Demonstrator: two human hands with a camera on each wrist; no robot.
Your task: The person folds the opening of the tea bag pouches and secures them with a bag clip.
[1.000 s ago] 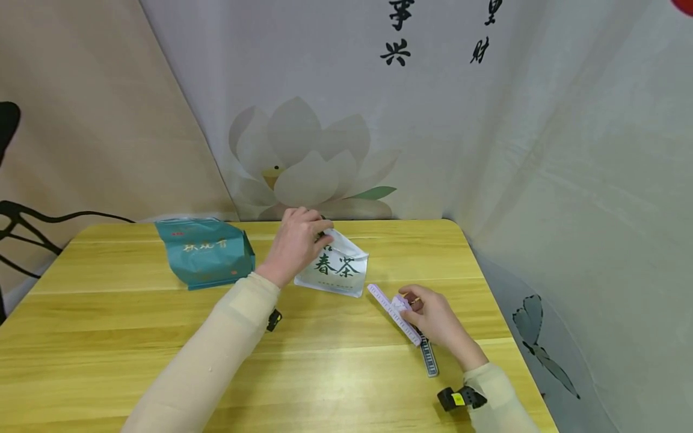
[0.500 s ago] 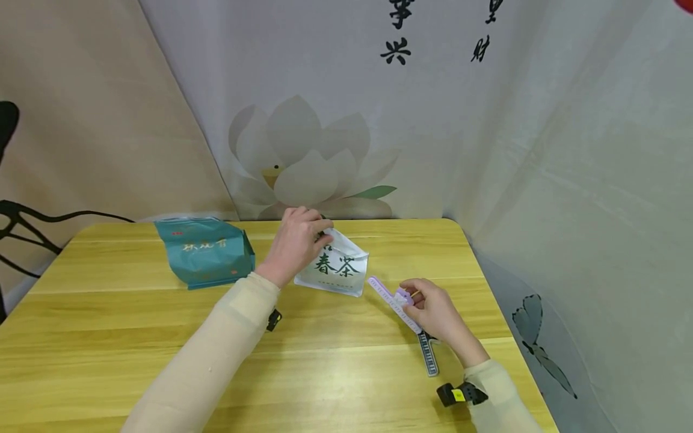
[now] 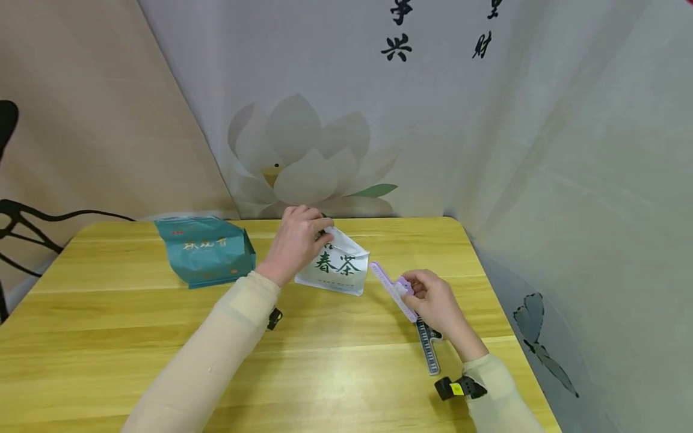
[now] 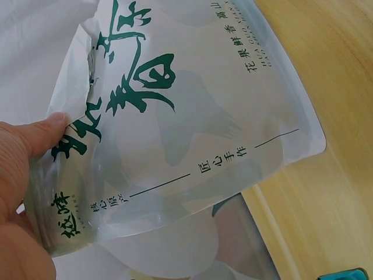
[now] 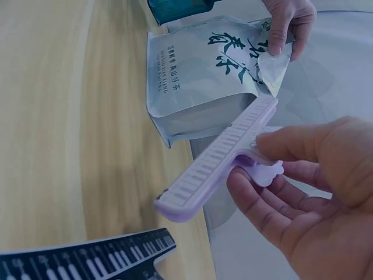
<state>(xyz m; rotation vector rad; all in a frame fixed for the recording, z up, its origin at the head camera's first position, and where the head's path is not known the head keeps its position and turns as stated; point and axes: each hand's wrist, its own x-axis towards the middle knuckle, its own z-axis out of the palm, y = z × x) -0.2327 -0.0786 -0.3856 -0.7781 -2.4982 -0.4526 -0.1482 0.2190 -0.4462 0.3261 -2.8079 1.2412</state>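
Observation:
My left hand (image 3: pixel 300 243) grips the folded top of a white tea bag (image 3: pixel 335 270) with green lettering; the bag stands near the back of the table. In the left wrist view the thumb presses on the bag's (image 4: pixel 192 128) folded flap. With thumb and fingers, my right hand (image 3: pixel 433 300) pinches a purple bag clip (image 5: pixel 221 157) by its handle, raised to the right of the tea bag. Below it, a black-and-white clip (image 3: pixel 428 346) patterned like piano keys lies on the table, partly behind the right hand.
A teal tea bag (image 3: pixel 208 252) stands on the wooden table (image 3: pixel 303 373) left of the white one. A curtain (image 3: pixel 325 120) with a printed lotus hangs along the table's back edge and right side.
My right hand has lifted the purple clip off the dark one and moved it a little toward the back. The left hand and the white bag have stayed in place.

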